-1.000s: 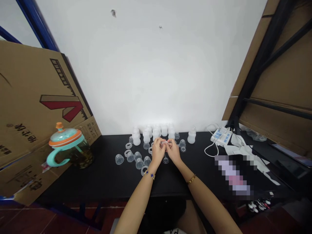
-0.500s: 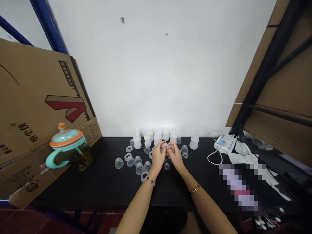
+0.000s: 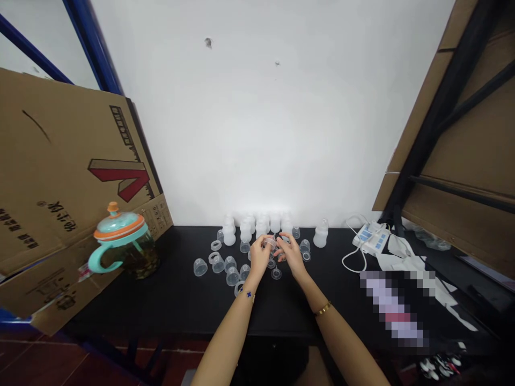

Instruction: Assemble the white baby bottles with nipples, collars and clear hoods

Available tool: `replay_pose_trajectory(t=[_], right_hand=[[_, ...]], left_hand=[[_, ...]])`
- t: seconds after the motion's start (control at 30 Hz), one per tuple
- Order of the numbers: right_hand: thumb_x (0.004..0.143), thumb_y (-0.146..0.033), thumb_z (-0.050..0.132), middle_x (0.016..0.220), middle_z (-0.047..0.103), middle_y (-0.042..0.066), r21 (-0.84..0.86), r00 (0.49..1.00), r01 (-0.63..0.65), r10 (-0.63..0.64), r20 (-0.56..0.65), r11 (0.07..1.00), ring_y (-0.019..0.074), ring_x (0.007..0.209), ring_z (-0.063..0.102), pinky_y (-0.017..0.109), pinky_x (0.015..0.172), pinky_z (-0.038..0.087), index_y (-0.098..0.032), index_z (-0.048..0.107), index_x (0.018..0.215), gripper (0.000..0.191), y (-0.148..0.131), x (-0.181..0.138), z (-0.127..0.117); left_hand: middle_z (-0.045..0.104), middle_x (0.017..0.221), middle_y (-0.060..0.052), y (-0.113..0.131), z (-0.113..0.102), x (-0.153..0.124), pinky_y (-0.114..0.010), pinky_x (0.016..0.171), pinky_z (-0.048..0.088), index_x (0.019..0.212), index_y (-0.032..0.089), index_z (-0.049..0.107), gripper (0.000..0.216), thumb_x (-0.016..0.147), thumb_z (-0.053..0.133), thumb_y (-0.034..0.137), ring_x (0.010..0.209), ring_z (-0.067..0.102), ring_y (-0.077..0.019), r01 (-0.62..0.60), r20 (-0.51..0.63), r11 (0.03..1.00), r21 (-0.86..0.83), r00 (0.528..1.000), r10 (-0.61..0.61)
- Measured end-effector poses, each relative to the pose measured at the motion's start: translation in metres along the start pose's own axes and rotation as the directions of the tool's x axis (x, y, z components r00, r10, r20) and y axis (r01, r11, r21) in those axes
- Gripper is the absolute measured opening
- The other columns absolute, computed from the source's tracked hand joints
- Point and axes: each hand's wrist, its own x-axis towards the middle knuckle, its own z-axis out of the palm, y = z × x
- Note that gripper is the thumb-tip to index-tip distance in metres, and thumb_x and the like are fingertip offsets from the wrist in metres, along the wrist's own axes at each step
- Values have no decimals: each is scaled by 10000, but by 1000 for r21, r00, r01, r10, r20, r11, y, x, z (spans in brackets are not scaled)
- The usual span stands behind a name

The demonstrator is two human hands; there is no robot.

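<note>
My left hand [image 3: 260, 253] grips a translucent bottle collar [image 3: 270, 243] between thumb and fingers, tilted above the table. At its right side, my right hand [image 3: 290, 254] has bent fingers close around what looks like a clear nipple tip; the fingers partly hide it. Under and between the hands lie clear silicone nipples [image 3: 276, 274] on their flanges. Several clear dome caps [image 3: 232, 276] and loose collars [image 3: 216, 245] are spread left of my left hand. Behind the hands stands a group of white baby bottles [image 3: 245, 231], with one separate bottle [image 3: 321, 235] to the right.
A teal-handled jug [image 3: 124, 241] stands at the left by a large cardboard box [image 3: 76, 177]. On the right lie a white power strip [image 3: 372, 239] with a cable, and papers [image 3: 402, 262]. A white wall [image 3: 265, 134] rises behind the black table [image 3: 181, 311].
My right fingers have drawn slightly away from the collar, which has tilted in my left hand. The whole view has shifted a little to the right.
</note>
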Motion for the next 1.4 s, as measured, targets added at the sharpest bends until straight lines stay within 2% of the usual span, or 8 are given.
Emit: replay_pose_trajectory(t=[0.1,0.33,0.5,0.63,0.9,1.0,1.1,1.4], right_hand=[[730,-517,765,783,705,12,48,997,-72,71,14,996,150,553,687,183,383,492,-193,621,1095,508,-1,4,-4],[753,-435,791,811,710,25,125,986,-168,167,21,978,144,562,691,190,382,521,-183,665,1045,405,1,5,-5],[779,-400,794,826,713,24,152,983,-179,171,64,972,132,585,691,184,409,536,-193,695,1022,334,0,2,-5],[791,-390,790,803,716,25,203,979,-201,192,63,958,133,606,690,189,444,555,-202,703,989,287,-2,2,-7],[826,-398,749,798,720,49,209,973,-232,223,64,950,153,643,699,214,497,580,-187,691,925,241,4,5,-11],[827,-406,750,800,721,52,218,968,-250,242,60,943,152,634,696,223,505,584,-180,686,933,258,4,7,-12],[831,-415,750,790,727,61,235,960,-279,268,79,931,152,624,696,223,505,581,-164,693,934,277,4,7,-13],[838,-414,758,742,722,47,193,950,-306,286,123,932,139,582,690,200,490,564,-159,688,892,270,2,1,-8]], left_hand=[[761,929,-50,2,1,0,-270,734,528,962,178,734,248,814,536,152,827,690,-182,-37,42,999,5,998,37],[744,847,-40,6,1,-1,-273,738,528,933,174,695,181,799,575,173,789,696,-177,-4,-6,1000,2,1000,4],[746,855,-40,7,1,-2,-269,743,528,906,169,686,173,783,565,158,803,702,-174,-36,34,999,-39,999,37],[754,896,-42,10,2,-3,-241,665,520,960,174,700,220,790,560,162,793,703,-168,-23,59,999,-36,998,26],[777,915,-70,13,4,-4,-280,735,565,967,172,729,197,821,601,208,846,738,-196,-10,55,998,-58,998,14],[779,975,-73,12,4,-5,-295,775,564,1005,184,739,211,841,623,247,886,734,-201,-52,48,999,4,998,51],[777,972,-70,12,3,-6,-280,703,547,1012,193,744,212,859,628,285,842,722,-197,-86,40,992,93,996,82],[741,833,-18,17,2,-8,-266,718,490,890,208,722,155,831,578,201,755,666,-168,-121,16,968,219,993,120]])
